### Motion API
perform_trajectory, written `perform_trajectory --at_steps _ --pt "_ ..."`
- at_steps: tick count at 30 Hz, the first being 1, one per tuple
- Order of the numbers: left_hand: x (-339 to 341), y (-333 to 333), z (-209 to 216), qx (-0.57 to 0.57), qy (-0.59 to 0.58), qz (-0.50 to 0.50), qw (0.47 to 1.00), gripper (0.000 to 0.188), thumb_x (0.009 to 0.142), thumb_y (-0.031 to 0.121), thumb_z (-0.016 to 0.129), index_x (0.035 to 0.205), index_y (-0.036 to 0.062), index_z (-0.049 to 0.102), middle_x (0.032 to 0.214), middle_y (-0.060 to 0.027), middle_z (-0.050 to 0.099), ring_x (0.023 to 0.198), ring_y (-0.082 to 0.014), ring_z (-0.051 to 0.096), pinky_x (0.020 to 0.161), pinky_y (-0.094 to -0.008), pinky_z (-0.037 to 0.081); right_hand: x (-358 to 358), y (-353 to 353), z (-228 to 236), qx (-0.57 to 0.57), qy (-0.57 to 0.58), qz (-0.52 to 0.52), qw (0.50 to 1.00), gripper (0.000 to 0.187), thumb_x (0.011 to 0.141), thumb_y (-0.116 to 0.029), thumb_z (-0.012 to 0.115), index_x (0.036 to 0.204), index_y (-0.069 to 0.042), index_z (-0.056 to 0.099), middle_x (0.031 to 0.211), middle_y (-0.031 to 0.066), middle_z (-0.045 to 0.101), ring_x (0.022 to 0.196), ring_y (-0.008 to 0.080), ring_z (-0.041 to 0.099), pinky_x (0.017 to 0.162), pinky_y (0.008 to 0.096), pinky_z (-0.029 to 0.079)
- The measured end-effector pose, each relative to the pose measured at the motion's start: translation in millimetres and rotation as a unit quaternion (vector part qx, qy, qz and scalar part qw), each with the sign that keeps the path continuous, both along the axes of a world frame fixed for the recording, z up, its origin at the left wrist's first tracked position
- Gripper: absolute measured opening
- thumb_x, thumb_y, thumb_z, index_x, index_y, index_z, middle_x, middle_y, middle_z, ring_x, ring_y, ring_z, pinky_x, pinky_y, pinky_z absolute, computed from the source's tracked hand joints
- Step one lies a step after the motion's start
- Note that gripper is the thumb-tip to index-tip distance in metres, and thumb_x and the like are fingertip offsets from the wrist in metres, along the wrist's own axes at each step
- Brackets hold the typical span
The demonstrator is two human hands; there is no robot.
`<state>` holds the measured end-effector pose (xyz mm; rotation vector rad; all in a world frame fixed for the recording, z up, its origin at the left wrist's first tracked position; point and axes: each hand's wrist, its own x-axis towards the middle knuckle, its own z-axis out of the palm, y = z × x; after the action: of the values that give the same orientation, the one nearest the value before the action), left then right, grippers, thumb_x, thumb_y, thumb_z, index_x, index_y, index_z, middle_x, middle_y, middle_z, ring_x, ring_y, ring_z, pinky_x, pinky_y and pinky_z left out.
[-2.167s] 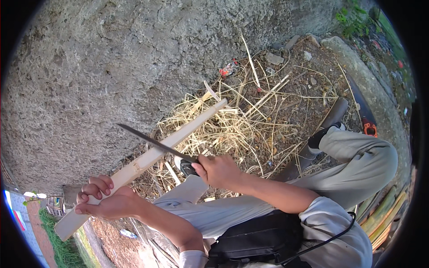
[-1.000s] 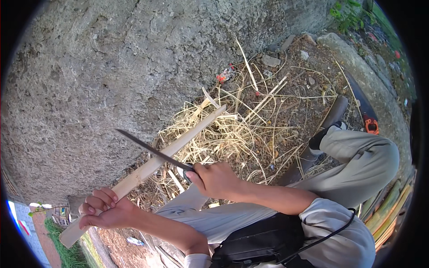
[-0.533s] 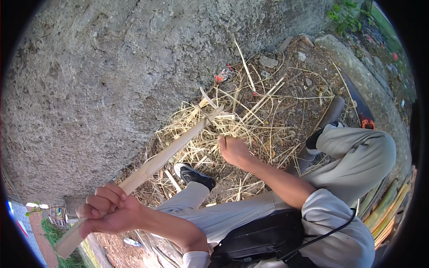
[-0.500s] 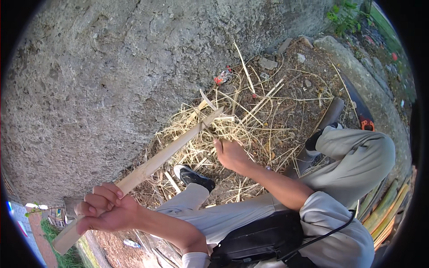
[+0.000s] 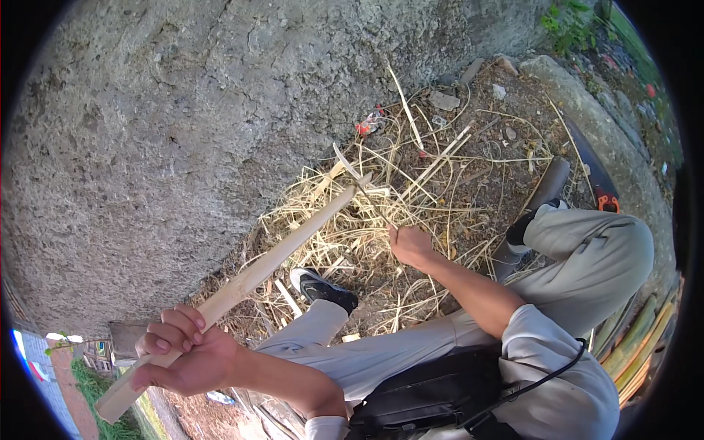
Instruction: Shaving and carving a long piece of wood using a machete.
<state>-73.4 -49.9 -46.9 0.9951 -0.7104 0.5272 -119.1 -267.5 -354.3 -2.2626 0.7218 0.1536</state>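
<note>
My left hand (image 5: 187, 350) is wrapped round the lower part of a long pale split bamboo piece (image 5: 275, 262), which slants up and to the right. My right hand (image 5: 412, 244) is closed on a thin dark knife (image 5: 376, 205); its handle is hidden in my fingers. The blade reaches up and left to the far end of the bamboo, seemingly touching it. A pale curl stands out there, but I cannot tell whether it is attached. Below that end lies a heap of pale bamboo shavings (image 5: 315, 220) on the soil.
A rough grey stone wall (image 5: 161, 147) rises on the left. A handsaw (image 5: 598, 176) with an orange and black handle lies at the right beside a stone ledge (image 5: 579, 95). Bamboo poles (image 5: 634, 341) lie at lower right. My shoe (image 5: 323, 288) is beside the shavings.
My right hand and the knife have moved right and slightly down, and more of the blade shows at the bamboo's far end. My left hand keeps hold of the bamboo, with a slight shift in view.
</note>
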Motion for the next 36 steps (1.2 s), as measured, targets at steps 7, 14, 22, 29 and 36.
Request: perform_trajectory --at_steps 7,14,22,29,36 --pt "11.0 -27.9 15.9 -0.095 0.102 0.185 0.973 0.055 0.093 0.061 0.038 0.072 0.0103 0.043 0.055 0.0003 0.031 0.047 -0.0112 0.033 0.048 -0.0247 0.032 5.7 60.5 84.9 0.048 -0.258 0.041 0.964 0.055 0.101 -0.039 0.028 0.074 -0.003 0.059 0.049 0.0113 0.055 0.044 0.0317 0.058 0.050 0.0448 0.050" --pt "-9.4 87.5 30.0 -0.104 -0.007 0.121 0.987 0.048 0.093 0.051 0.050 0.073 0.0079 0.041 0.057 0.0011 0.027 0.048 -0.0102 0.027 0.048 -0.0252 0.029 -26.2 89.7 155.6 0.113 -0.305 0.193 0.926 0.056 0.097 -0.046 0.040 0.080 0.003 0.060 0.046 0.0130 0.054 0.044 0.0346 0.057 0.048 0.0459 0.047" --pt "-33.3 120.2 29.8 -0.036 -0.017 0.096 0.995 0.048 0.093 0.052 0.047 0.078 0.0065 0.042 0.059 -0.0003 0.032 0.051 -0.0115 0.030 0.051 -0.0266 0.031 -26.2 92.5 157.4 0.125 -0.266 0.204 0.934 0.052 0.097 -0.045 0.043 0.082 0.002 0.060 0.044 0.0109 0.053 0.043 0.0328 0.059 0.048 0.0430 0.048" --pt "-16.4 68.7 22.1 -0.050 -0.002 0.167 0.985 0.050 0.093 0.054 0.046 0.076 0.0070 0.042 0.056 0.0018 0.030 0.047 -0.0098 0.025 0.046 -0.0251 0.027 -28.0 93.8 163.2 0.154 -0.254 0.173 0.939 0.055 0.098 -0.043 0.038 0.078 0.003 0.061 0.045 0.0125 0.053 0.044 0.0341 0.058 0.050 0.0451 0.049" --pt "-17.6 81.5 32.9 -0.027 -0.008 0.150 0.988 0.050 0.093 0.053 0.048 0.071 0.0087 0.039 0.056 0.0011 0.026 0.048 -0.0100 0.026 0.047 -0.0250 0.028 4.4 89.3 64.9 0.061 -0.198 0.093 0.974 0.056 0.100 -0.040 0.033 0.068 -0.001 0.058 0.045 0.0091 0.053 0.041 0.0273 0.056 0.043 0.0421 0.046"
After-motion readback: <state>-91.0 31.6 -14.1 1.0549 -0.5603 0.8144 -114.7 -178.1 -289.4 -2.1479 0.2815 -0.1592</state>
